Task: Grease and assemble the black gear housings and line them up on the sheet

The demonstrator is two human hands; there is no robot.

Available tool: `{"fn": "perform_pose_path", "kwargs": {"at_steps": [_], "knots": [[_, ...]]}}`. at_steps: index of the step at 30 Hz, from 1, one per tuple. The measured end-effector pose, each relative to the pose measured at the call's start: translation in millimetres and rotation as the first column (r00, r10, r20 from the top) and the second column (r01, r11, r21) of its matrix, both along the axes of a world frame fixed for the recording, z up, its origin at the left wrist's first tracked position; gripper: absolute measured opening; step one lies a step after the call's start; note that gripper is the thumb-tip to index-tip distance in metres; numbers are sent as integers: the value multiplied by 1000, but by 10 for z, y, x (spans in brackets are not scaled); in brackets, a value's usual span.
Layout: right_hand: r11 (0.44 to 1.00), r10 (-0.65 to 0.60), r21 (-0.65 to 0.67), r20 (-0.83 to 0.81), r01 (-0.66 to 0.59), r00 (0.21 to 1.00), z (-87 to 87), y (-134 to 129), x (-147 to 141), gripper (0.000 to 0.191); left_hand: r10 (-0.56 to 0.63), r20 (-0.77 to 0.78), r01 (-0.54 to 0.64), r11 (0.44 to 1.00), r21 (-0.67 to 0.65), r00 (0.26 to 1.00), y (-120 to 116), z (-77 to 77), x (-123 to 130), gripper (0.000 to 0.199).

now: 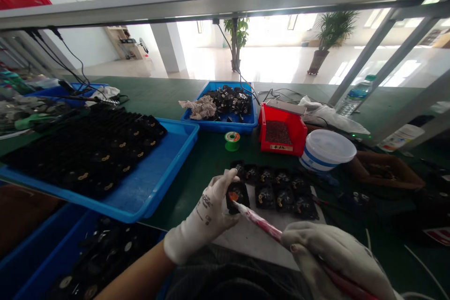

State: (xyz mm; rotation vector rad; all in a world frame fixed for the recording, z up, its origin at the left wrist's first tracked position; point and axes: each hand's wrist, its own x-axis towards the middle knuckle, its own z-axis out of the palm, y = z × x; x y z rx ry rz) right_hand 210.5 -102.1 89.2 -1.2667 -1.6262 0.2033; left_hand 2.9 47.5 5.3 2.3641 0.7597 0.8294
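My left hand [206, 215], in a white glove, is closed around a small black square housing [239, 193] with an orange patch inside. My right hand [332, 253], also gloved, grips a long red stick-like tool [265, 226] with a whitish front end. The tool's tip meets or hovers just over the orange patch; I cannot tell which. Right beside the held piece, several similar black housings [283, 197] stand in two rows, partly on a white sheet [253, 243] lying on the green tabletop.
A blue tray [168, 168] of black parts stands left, another blue tray [218, 126] behind. Near the middle are a green-rimmed solder spool [232, 141], a red bin [300, 138] of small brown pieces and a white lidded tub [325, 152]. A shelf beam [225, 2] crosses above.
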Motion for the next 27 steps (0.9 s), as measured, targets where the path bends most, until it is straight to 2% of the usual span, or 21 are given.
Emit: {"fn": "perform_pose_path", "kwargs": {"at_steps": [3, 6, 8, 10, 13, 16, 19, 22, 24, 27], "knots": [[969, 236, -90, 47, -231, 971, 72, 107, 274, 22, -108, -40, 104, 990, -93, 993, 53, 89, -63, 109], [880, 384, -323, 51, -349, 922, 129, 227, 542, 17, -252, -86, 237, 959, -152, 964, 62, 208, -98, 107], [805, 422, -457, -4, -377, 906, 195, 309, 632, 22, -339, -106, 316, 930, -189, 935, 46, 279, -97, 105], [741, 455, -525, -66, -419, 888, 278, 390, 642, 27, -395, -127, 365, 908, -206, 910, 19, 324, -75, 103], [700, 451, -591, -70, -401, 890, 366, 480, 581, 30, -443, -170, 406, 889, -212, 880, -21, 340, -23, 104], [726, 367, -611, -41, -314, 929, 340, 488, 533, 33, -432, -169, 402, 896, -186, 886, -38, 312, 16, 102], [789, 212, -578, -64, -209, 975, 232, 416, 522, 28, -348, -145, 330, 934, -137, 926, -16, 256, 13, 96], [840, 31, -525, -205, -137, 978, 128, 313, 520, 35, -249, -150, 230, 965, -128, 957, 31, 170, -13, 97], [884, -136, -463, -375, -58, 917, 89, 248, 526, 41, -183, -165, 162, 978, -135, 969, 57, 87, -17, 95], [919, -357, -355, -561, 172, 746, 69, 164, 586, 42, -82, -174, 58, 989, -139, 981, 72, -74, 23, 88]]}}
